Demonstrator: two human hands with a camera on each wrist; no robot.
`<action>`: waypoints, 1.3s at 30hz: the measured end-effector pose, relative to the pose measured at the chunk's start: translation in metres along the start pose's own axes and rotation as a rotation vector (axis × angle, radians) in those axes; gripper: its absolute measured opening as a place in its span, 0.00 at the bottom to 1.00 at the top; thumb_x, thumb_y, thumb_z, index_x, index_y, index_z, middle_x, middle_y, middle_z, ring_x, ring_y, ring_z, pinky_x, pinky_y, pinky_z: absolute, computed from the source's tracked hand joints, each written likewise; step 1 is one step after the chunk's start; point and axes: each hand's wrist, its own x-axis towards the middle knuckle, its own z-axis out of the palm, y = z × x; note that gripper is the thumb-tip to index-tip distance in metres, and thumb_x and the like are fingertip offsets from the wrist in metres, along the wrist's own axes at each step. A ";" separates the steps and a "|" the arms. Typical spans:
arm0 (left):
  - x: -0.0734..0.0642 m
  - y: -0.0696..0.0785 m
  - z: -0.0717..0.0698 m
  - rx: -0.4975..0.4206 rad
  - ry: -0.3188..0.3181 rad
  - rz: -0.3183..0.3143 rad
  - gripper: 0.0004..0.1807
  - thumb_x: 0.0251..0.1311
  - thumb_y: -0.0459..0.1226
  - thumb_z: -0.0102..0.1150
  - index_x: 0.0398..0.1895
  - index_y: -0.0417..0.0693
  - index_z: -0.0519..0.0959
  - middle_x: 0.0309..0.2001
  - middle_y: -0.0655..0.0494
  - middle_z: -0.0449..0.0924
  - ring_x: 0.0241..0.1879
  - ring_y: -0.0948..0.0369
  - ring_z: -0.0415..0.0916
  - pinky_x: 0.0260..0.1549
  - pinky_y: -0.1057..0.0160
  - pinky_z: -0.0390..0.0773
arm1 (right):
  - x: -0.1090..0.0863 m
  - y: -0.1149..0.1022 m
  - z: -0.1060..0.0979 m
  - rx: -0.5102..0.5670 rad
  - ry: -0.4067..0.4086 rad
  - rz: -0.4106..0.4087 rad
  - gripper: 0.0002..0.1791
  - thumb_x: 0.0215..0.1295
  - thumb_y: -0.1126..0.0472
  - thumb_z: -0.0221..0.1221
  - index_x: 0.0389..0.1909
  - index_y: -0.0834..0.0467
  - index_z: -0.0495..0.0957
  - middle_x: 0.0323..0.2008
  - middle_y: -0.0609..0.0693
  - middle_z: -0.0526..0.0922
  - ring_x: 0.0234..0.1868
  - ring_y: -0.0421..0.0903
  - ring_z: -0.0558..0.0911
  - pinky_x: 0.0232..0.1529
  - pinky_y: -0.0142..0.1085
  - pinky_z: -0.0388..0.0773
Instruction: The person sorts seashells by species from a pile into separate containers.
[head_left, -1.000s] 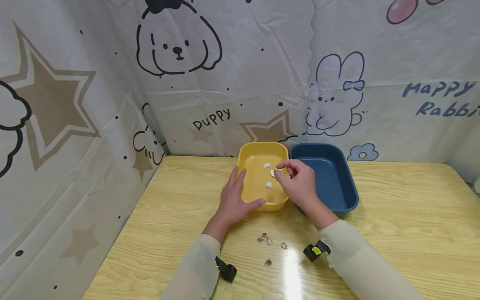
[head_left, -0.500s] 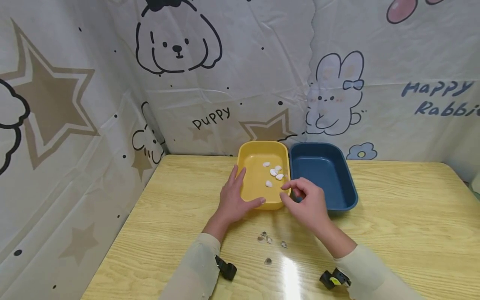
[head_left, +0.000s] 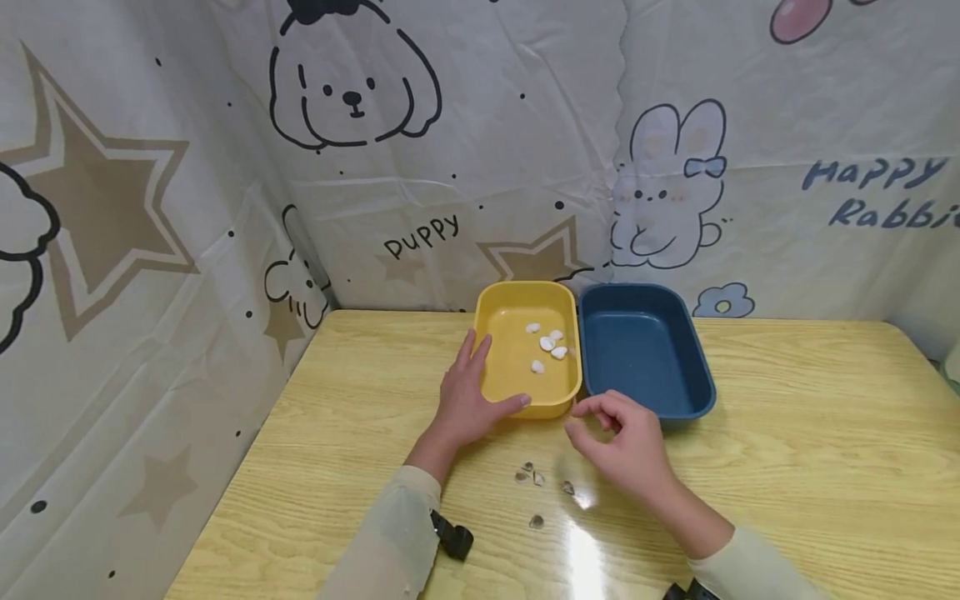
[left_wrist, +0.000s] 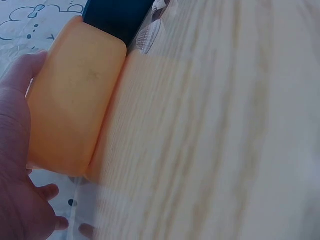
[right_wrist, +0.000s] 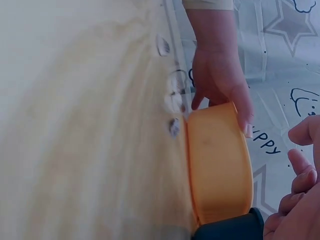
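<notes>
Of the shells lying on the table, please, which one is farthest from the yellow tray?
The lone shell lowest in the head view; the other four shells lie nearer the yellow tray, three of them clustered together and one to their right.

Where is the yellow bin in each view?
Head: yellow bin, just below and right of centre.
Left wrist: yellow bin, upper left.
Right wrist: yellow bin, below and right of centre.
Shared landmark: blue bin, at its right in head, top edge in left wrist, bottom edge in right wrist.
</notes>
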 end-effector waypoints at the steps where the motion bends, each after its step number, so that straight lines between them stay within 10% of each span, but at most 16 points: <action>1: 0.000 0.000 0.000 0.000 -0.001 -0.002 0.62 0.47 0.65 0.70 0.81 0.58 0.49 0.80 0.61 0.33 0.76 0.48 0.42 0.69 0.41 0.45 | -0.002 0.000 0.000 -0.001 -0.007 0.010 0.11 0.52 0.68 0.73 0.29 0.51 0.83 0.21 0.50 0.66 0.23 0.46 0.66 0.24 0.32 0.61; 26: -0.001 -0.001 0.000 -0.016 0.009 0.007 0.61 0.48 0.64 0.71 0.81 0.56 0.50 0.80 0.60 0.34 0.76 0.47 0.42 0.69 0.41 0.46 | -0.035 0.015 0.003 -0.152 -0.333 0.186 0.12 0.47 0.59 0.78 0.31 0.51 0.84 0.20 0.42 0.68 0.23 0.38 0.67 0.27 0.34 0.67; 39: -0.001 0.001 0.000 -0.017 0.009 0.000 0.61 0.47 0.64 0.71 0.81 0.58 0.50 0.80 0.60 0.34 0.76 0.48 0.43 0.69 0.41 0.46 | -0.036 0.016 0.006 -0.270 -0.403 0.149 0.10 0.49 0.58 0.75 0.27 0.45 0.82 0.20 0.39 0.67 0.22 0.35 0.66 0.26 0.33 0.66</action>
